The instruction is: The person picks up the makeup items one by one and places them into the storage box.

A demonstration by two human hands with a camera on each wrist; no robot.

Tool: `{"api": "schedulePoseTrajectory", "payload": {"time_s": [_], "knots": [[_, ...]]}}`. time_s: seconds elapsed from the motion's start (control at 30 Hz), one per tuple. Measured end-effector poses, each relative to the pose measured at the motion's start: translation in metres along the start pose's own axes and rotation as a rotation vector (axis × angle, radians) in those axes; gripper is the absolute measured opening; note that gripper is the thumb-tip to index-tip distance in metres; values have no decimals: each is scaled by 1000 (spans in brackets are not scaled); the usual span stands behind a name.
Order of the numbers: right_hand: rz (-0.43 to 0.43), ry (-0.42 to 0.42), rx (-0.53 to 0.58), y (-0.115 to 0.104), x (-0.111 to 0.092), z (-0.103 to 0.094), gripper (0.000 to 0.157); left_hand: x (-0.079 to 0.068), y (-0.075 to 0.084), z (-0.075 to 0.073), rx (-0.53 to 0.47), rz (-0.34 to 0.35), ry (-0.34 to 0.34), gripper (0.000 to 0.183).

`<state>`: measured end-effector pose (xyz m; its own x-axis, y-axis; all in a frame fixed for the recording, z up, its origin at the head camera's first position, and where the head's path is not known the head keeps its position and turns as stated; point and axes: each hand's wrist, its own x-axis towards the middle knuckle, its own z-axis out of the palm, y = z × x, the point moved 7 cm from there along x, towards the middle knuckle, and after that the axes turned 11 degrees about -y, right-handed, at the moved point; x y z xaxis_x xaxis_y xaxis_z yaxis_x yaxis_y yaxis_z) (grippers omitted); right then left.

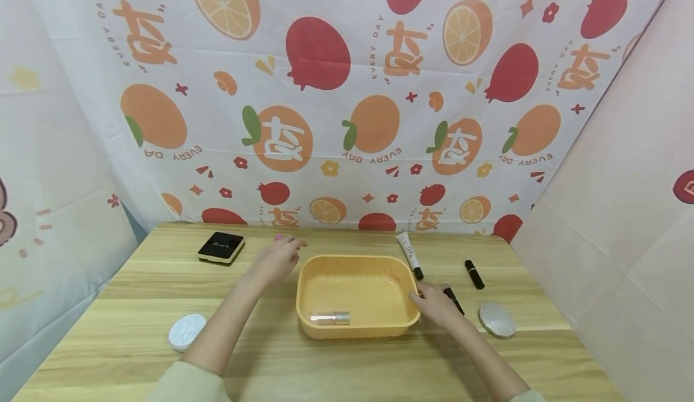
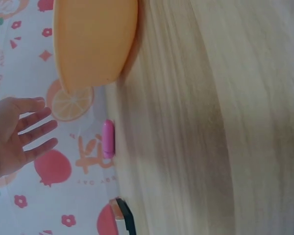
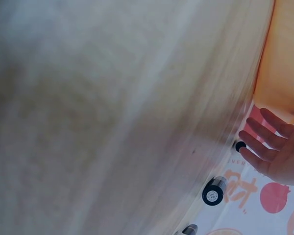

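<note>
A yellow plastic bin (image 1: 358, 331) stands at the middle of the table, holding a small clear tube with a silvery cap (image 1: 331, 317). My right hand (image 1: 438, 307) is at the bin's right side, fingertips right at the rim. In the right wrist view, that hand's fingers (image 3: 267, 134) are straight and spread. Left of the bin, my left hand (image 1: 279, 261) reaches toward the back with nothing held and its fingers extended. Close beyond it lies a small pink stick (image 2: 108, 139), mostly hidden behind the hand in the head view.
A black square compact (image 1: 222, 247) lies at the back left and a round white case (image 1: 187, 332) at the front left. To the right are a white squeeze tube (image 1: 409, 254), a small brush (image 1: 452, 299), a black tube (image 1: 474, 274) and a round silver compact (image 1: 497, 320).
</note>
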<state>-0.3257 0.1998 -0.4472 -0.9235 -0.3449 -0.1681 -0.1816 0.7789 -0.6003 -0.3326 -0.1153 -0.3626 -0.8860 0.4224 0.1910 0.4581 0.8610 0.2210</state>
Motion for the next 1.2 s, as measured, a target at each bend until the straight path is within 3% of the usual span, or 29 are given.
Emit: {"api": "schedulePoseTrajectory", "payload": {"time_s": [0.17,0.43,0.8,1.03,1.2], "knots": [[6,4,-16,-1,0,0,33,-2,-10,3,-20,-42,7,22],[-11,1,-11,-1,-1,0,33,-3,-19,7,1,-51,49,17],[0,-2,-6,-1,-1,0,33,0,-33,18,7,-125,-39,18],[0,-5,-18,0,-2,-1,35,6,-36,21,10,-105,-14,19],[-1,-7,-11,1,-1,-1,35,10,-41,32,67,-118,-54,25]]}}
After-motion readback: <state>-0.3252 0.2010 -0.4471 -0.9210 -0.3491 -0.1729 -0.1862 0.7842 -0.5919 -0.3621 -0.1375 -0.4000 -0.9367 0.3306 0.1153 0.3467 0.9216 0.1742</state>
